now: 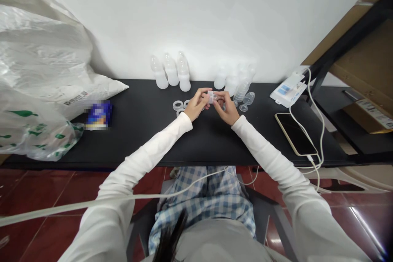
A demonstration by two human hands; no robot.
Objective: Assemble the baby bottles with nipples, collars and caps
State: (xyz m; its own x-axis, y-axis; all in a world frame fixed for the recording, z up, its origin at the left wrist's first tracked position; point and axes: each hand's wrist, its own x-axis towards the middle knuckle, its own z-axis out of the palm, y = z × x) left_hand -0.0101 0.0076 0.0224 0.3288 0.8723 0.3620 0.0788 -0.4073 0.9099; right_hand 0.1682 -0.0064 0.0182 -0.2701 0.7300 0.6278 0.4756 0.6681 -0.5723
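Both my left hand [194, 105] and my right hand [227, 109] grip a small clear plastic part [210, 97] above the middle of the black table [147, 139]. Its exact shape is partly hidden by my fingers. Left of my hands lie several translucent rings [177, 105]. Behind them stand several frosted plastic bottles [171, 71], upright and without caps. To the right, more translucent bottles [232, 82] are grouped by the wall, with clear funnel-shaped cups [249, 98] and a small clear disc [243, 108] lying near my right hand.
A large white plastic bag [39, 69] with green print bulges over the table's left end, next to a blue packet [99, 115]. On the right are a phone [295, 134], a white device [288, 90] and cables. A wall stands behind; shelving stands at the right.
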